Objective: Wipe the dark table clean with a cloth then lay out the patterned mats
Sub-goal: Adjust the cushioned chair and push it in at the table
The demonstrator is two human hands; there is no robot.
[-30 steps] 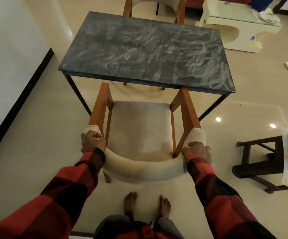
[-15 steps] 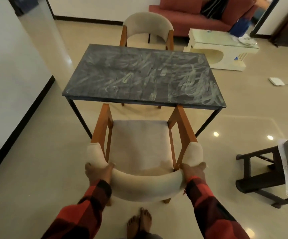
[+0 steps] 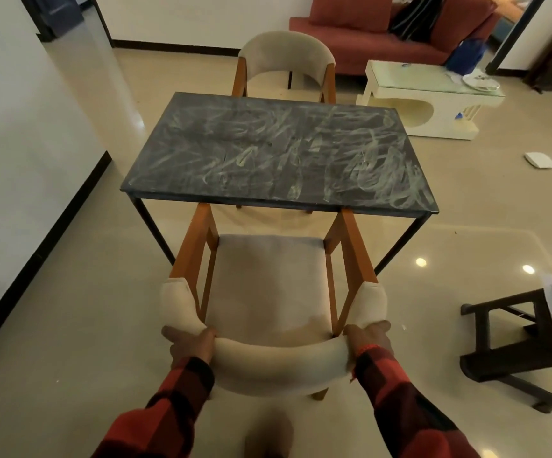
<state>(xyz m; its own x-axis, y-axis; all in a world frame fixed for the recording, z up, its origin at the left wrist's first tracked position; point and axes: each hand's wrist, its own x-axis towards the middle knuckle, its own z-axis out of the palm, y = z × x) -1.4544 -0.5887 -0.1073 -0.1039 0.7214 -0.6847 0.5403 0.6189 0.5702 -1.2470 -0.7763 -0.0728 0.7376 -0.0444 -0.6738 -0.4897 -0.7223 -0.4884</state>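
Head view: left hand (image 3: pixel 190 342) and right hand (image 3: pixel 369 337) each have a grip curled on the near chair (image 3: pixel 268 285) backrest. Dark table (image 3: pixel 278 153) is smeared, no cloth or mats visible. Advice: drag chair straight back, clear edge access.

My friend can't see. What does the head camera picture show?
Two hands, left and right, grip the padded back of a chair at a dark table smeared with pale streaks. Another chair stands at the far side.
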